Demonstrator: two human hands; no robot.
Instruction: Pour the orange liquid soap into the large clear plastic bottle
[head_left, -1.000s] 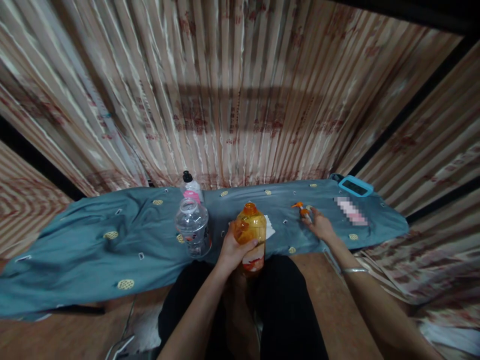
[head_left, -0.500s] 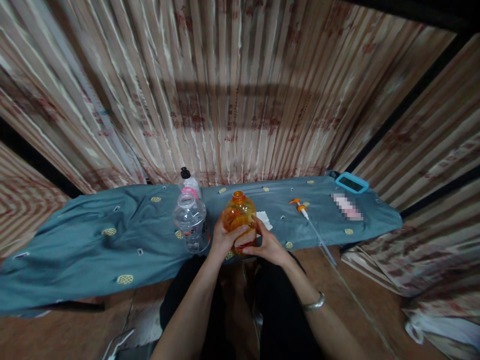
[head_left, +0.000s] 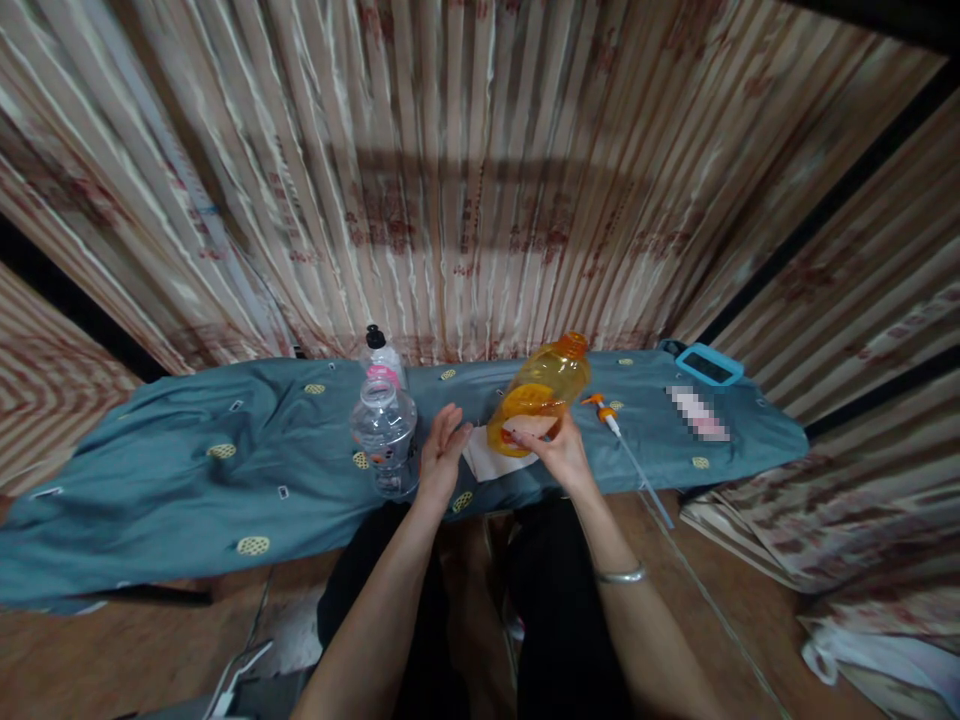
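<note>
My right hand (head_left: 559,452) is closed round the lower part of an orange see-through bottle (head_left: 541,385), which tilts with its uncapped neck to the upper right. My left hand (head_left: 442,455) is off the bottle, palm turned inward, fingers stretched out and holding nothing. Between the hands a white paper sheet (head_left: 491,463) lies on the cloth, partly hidden by the bottle. To the left of my left hand stands a clear plastic bottle (head_left: 385,435) without a cap. An orange and white pump head (head_left: 602,412) with a long tube lies to the right of my right hand.
A small bottle with a black cap (head_left: 381,352) stands behind the clear one. At the right end of the cloth-covered bench (head_left: 172,480) lie a blue-framed device (head_left: 710,365) and a blurred-out item (head_left: 699,414). Pleated curtains (head_left: 450,200) hang behind.
The orange bottle has gone from upright between both hands to tilted, and moved right with my right hand. My left hand has let go of it. More of the paper shows.
</note>
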